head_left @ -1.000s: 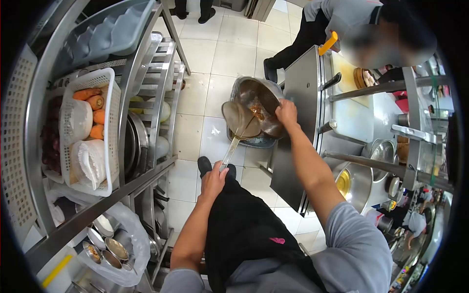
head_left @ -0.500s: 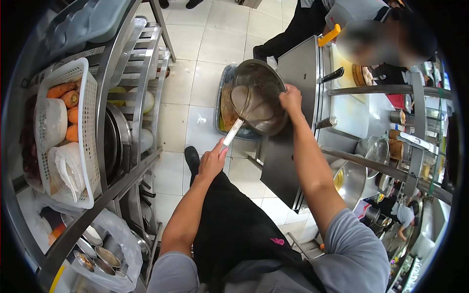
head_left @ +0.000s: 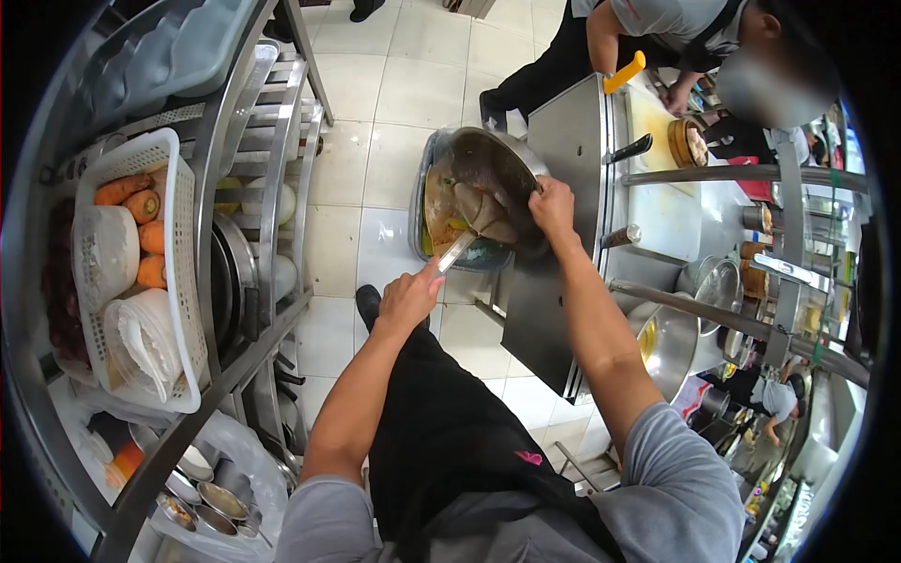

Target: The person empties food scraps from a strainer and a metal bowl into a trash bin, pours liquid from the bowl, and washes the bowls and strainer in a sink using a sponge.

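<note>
My left hand [head_left: 410,296] is closed around the flat metal handle [head_left: 456,252] of a round-headed utensil [head_left: 483,214]; whether that head is a ladle or a strainer I cannot tell. The head lies against the mouth of a large metal bowl [head_left: 511,159], whose inside looks wet and brown-stained. Fingers of my right hand [head_left: 552,205] grip the bowl's right rim. Tilted on its side, the bowl leans over a grey plastic bin [head_left: 419,230] on the floor. Brown, yellow and green scraps [head_left: 439,211] show in the bin, partly hidden by the bowl.
On the left, a metal rack [head_left: 202,403] holds a white basket [head_left: 176,272] with carrots [head_left: 143,205] and tubs. A steel counter [head_left: 563,235] stands at right with a knife [head_left: 631,148] and cutting board [head_left: 648,113]. A co-worker [head_left: 648,23] leans over its far end.
The bowl has tipped further over the bin, and more of the scraps now show. The utensil's head has moved slightly right and down. The co-worker's arms have come into view.
</note>
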{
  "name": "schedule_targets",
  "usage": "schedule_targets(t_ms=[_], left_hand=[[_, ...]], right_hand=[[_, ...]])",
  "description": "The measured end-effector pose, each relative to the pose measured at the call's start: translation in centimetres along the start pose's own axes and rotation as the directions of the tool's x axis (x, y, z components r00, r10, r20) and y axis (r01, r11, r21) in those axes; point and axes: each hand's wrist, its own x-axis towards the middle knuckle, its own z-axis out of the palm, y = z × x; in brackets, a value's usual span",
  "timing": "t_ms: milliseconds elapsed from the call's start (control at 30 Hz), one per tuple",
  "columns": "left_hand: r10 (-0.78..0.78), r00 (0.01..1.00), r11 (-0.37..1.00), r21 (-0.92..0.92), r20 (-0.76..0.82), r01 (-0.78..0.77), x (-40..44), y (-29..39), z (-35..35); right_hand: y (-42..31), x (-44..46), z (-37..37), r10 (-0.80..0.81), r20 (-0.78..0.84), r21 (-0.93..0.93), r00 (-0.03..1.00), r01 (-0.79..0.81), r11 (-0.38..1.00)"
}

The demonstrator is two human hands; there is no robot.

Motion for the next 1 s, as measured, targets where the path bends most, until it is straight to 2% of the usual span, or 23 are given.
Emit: schedule_targets(t_ms=[33, 67, 133, 167, 233, 300, 367, 500, 567, 633, 700, 800, 833, 900, 933, 967, 1000], left_hand=[[-0.015, 0.999, 0.997, 0.081, 0.046, 0.012, 0.4, 0.0, -0.8], [-0.011, 0.999, 0.997, 0.082, 0.047, 0.007, 0.7, 0.4, -0.8], [0.104, 0.994, 0.991, 0.083, -0.022, -0.101, 0.3, 1.3, -0.2], [0.108, 0.994, 0.99, 0.088, -0.016, -0.106, 0.4, 0.9, 0.4], [0.074, 0.99, 0.978, 0.183, 0.117, -0.095, 0.9, 0.0, 1.6], [0.069, 0.992, 0.978, 0.187, 0.102, -0.088, 1.3, 0.2, 0.2], [0.065, 0.997, 0.992, 0.106, 0.042, -0.069, 0.5, 2.1, -1.6], [0.106, 0.99, 0.988, 0.104, 0.089, -0.115, 0.5, 1.7, 1.1], [0.023, 0.998, 0.997, 0.077, 0.057, -0.027, 1.2, 0.4, 1.1], [0.015, 0.997, 0.999, 0.05, 0.072, -0.018, 0.6, 2.4, -1.4], [0.091, 0.996, 0.996, 0.002, 0.005, -0.091, 0.8, 4.0, -2.4], [0.067, 0.997, 0.997, 0.036, 0.044, -0.068, 1.3, 1.7, -1.1], [0.076, 0.996, 0.996, 0.037, 0.035, -0.077, 1.6, 1.4, -1.7], [0.107, 0.994, 0.994, 0.017, -0.009, -0.107, 1.0, 0.9, -3.0], [0.113, 0.993, 0.994, -0.017, 0.024, -0.112, 1.1, 1.2, -3.9], [0.11, 0.993, 0.994, -0.016, 0.031, -0.11, 1.6, 1.1, -3.4], [0.121, 0.992, 0.993, -0.011, 0.043, -0.121, 2.3, 1.1, -3.1]], right_hand=[[-0.3, 0.4, -0.1, 0.027, 0.014, -0.088, 1.0, -0.025, 0.996], [-0.6, 0.6, 0.0, 0.029, 0.01, -0.089, 1.0, -0.028, 0.996], [-1.9, 0.5, 0.3, 0.116, 0.018, -0.079, 0.993, -0.114, 0.99], [-2.5, 0.5, 0.5, 0.123, 0.015, -0.077, 0.992, -0.122, 0.99], [-3.6, 1.2, 0.7, 0.125, 0.06, -0.162, 0.99, -0.114, 0.98], [-4.3, 2.1, 0.7, 0.107, 0.04, -0.183, 0.993, -0.098, 0.978], [-4.6, 1.5, 1.2, 0.089, 0.043, -0.229, 0.995, -0.077, 0.97], [-6.8, 2.0, 1.3, 0.05, 0.102, -0.274, 0.994, -0.02, 0.962], [-7.3, 2.1, 0.6, 0.059, 0.097, -0.276, 0.994, -0.03, 0.961], [-7.3, 1.6, 0.4, 0.082, 0.111, -0.283, 0.99, -0.048, 0.958], [-7.8, 2.7, 0.4, 0.149, 0.151, -0.292, 0.977, -0.099, 0.951], [-7.3, 3.6, -0.9, 0.172, 0.162, -0.287, 0.972, -0.12, 0.95], [-6.8, 4.4, -1.4, 0.167, 0.15, -0.287, 0.974, -0.119, 0.95], [-4.6, 4.3, -1.7, 0.275, 0.025, -0.263, 0.961, -0.259, 0.93], [-3.6, 4.2, -1.6, 0.221, 0.003, -0.18, 0.975, -0.217, 0.959], [-2.6, 4.3, -1.6, 0.227, 0.008, -0.18, 0.974, -0.222, 0.958], [-2.5, 4.6, -1.9, 0.159, 0.089, -0.185, 0.983, -0.141, 0.973]])
